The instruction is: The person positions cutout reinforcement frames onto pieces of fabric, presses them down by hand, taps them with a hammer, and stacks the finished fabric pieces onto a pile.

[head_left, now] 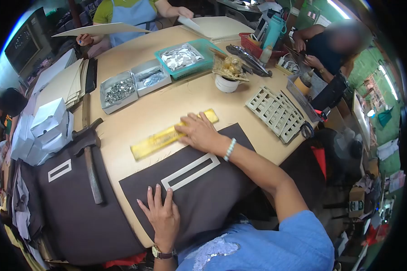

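A dark brown piece of fabric or leather (pixel 142 187) lies over the table's near edge, with a pale rectangular frame (pixel 192 170) with a long slot on it. My left hand (pixel 162 219) rests flat on the dark piece, fingers spread, fingertips at the frame's left end. Beyond the piece, my right hand (pixel 201 133) grips a long yellow bar (pixel 156 141) from above, fingers bent over it. The bar is slightly blurred and lies slanted across the tabletop.
Hammers (pixel 91 167) lie on another dark piece (pixel 77 207) at left, near a second slotted frame (pixel 60 170). Farther back are a tray of metal parts (pixel 120 92), a teal basket (pixel 185 58), a white tub (pixel 226 83) and a lattice rack (pixel 276 113). Two people work across the table.
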A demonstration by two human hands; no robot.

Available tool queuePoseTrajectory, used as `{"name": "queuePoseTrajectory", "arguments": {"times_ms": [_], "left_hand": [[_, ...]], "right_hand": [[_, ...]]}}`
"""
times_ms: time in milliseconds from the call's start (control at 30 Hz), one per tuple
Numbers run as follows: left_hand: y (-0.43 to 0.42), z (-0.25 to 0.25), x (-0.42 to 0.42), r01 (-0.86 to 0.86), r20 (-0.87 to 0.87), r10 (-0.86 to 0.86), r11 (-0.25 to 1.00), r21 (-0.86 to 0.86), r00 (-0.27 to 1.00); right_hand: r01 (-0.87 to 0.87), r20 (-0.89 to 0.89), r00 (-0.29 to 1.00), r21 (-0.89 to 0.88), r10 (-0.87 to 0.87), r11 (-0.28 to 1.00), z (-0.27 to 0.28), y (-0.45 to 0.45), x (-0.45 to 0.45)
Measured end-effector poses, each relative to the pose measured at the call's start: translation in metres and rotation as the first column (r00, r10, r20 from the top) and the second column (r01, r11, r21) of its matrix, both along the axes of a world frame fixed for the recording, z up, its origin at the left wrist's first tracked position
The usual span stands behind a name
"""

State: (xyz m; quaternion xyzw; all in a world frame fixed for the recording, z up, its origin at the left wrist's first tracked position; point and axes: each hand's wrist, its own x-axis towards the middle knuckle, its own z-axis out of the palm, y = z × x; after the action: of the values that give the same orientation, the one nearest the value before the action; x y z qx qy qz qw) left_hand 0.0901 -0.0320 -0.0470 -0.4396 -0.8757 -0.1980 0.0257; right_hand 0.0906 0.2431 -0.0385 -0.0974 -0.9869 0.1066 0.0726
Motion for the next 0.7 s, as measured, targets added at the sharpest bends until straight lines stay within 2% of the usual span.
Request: {"name": "queuePoseTrajectory", "arguments": {"times_ms": [100,133,200,233,300,333,400,467,567,700], "left_hand": [[-0.001,0.004,0.001,-0.005,0.005,0.005,1.0,0.004,1.0],[-0.002,0.003,0.0,-0.02,0.023,0.02,1.0,0.001,1.0],[-0.002,-0.003,-0.001,-0.045,0.063,0.046,0.999,-0.008,0.997],[-0.003,-0.002,-0.001,-0.097,0.055,0.094,0.994,0.042,0.994],[-0.002,0.002,0.001,-0.194,0.053,0.188,0.97,0.145,0.981],[-0.004,0.005,0.002,-0.246,0.059,0.241,0.964,0.1,0.969],[-0.005,0.002,0.003,-0.317,0.043,0.314,0.942,0.113,0.948],[-0.004,-0.002,0.003,-0.364,0.03,0.363,0.927,0.093,0.931],[-0.001,-0.003,0.002,-0.4,-0.002,0.4,0.916,-0.024,0.916],[0.0,-0.007,0.001,-0.392,-0.004,0.394,0.915,-0.098,0.919]], "right_hand": [[0.162,-0.185,0.975,0.201,-0.125,0.966,-0.007,0.013,-0.028],[0.168,-0.119,0.982,0.226,-0.144,0.96,-0.001,0.015,-0.031],[0.16,-0.159,0.979,0.197,-0.13,0.967,0.007,0.009,-0.021],[0.159,-0.176,0.976,0.183,-0.127,0.97,0.011,0.005,-0.012],[0.243,-0.113,0.968,0.181,-0.225,0.953,0.024,-0.005,0.016],[0.283,-0.081,0.959,0.182,-0.273,0.942,0.026,-0.008,0.032],[0.431,-0.076,0.902,0.095,-0.425,0.897,0.023,-0.007,0.066],[0.582,-0.081,0.813,0.055,-0.577,0.812,0.007,-0.003,0.102],[0.741,-0.101,0.669,0.008,-0.737,0.672,-0.007,-0.009,0.14],[0.761,-0.157,0.641,0.0,-0.752,0.649,-0.024,-0.016,0.152]]}}
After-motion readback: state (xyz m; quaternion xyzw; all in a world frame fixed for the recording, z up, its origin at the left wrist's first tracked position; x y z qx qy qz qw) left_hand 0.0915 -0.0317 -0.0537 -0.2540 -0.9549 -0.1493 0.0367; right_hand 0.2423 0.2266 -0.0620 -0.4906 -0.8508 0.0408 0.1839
